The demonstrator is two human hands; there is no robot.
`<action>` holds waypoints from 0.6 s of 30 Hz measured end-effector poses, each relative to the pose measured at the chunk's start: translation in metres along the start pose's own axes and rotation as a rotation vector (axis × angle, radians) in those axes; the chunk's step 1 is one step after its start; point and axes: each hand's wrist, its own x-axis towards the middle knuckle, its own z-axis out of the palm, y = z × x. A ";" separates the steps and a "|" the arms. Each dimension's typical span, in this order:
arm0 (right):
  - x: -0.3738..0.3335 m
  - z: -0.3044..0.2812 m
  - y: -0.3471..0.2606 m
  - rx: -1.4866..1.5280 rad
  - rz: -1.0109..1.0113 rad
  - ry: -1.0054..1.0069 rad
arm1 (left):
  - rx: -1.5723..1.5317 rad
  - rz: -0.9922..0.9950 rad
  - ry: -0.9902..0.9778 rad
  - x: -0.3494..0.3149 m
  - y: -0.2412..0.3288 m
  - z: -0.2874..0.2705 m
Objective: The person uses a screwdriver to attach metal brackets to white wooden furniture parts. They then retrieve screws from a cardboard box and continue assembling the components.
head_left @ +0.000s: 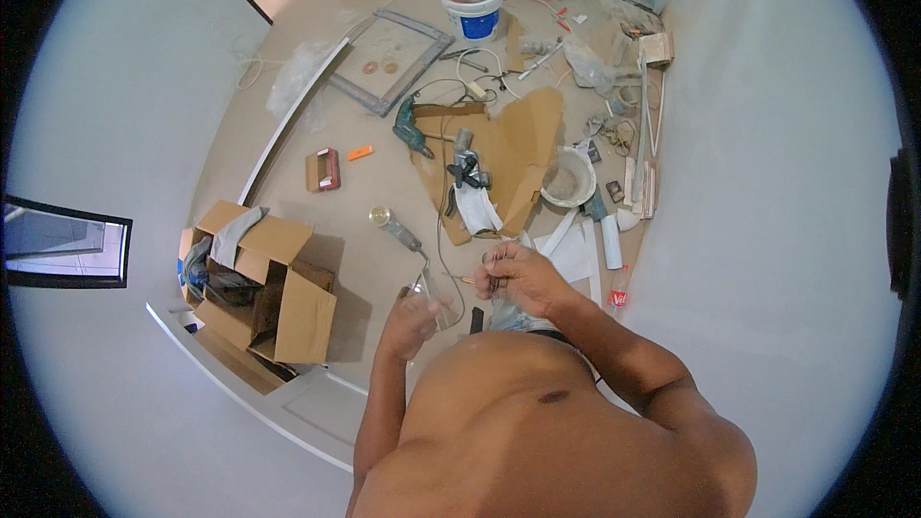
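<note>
My left hand [413,324], smeared by motion, is closed at the edge of a clear, thin piece of plastic [443,311]; whether it is a small bag I cannot tell. To its right my right hand [526,278] is raised in front of my body with its fingers pinched together. A thin object with an orange tip [467,279] pokes out to the left of those fingers; its kind is too small to make out. Just beyond the left hand, an angle grinder [395,228] with a round disc lies on the floor.
Flattened cardboard [526,144] bears a green power drill [412,129] and other tools. An open carton [254,278] stands left, near a white frame. A whitish bucket [568,178], a plastic bottle [619,290] and wood strips line the right wall. A bucket [474,19] stands farther back.
</note>
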 end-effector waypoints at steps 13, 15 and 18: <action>0.037 0.002 -0.039 -0.915 -0.016 0.007 | 0.338 -0.028 -0.058 0.065 0.036 0.042; 0.040 -0.004 -0.052 -0.970 0.020 0.004 | 0.352 -0.031 -0.069 0.077 0.033 0.040; 0.047 -0.016 -0.064 -0.919 0.039 -0.005 | 0.366 -0.010 -0.160 0.100 0.025 0.030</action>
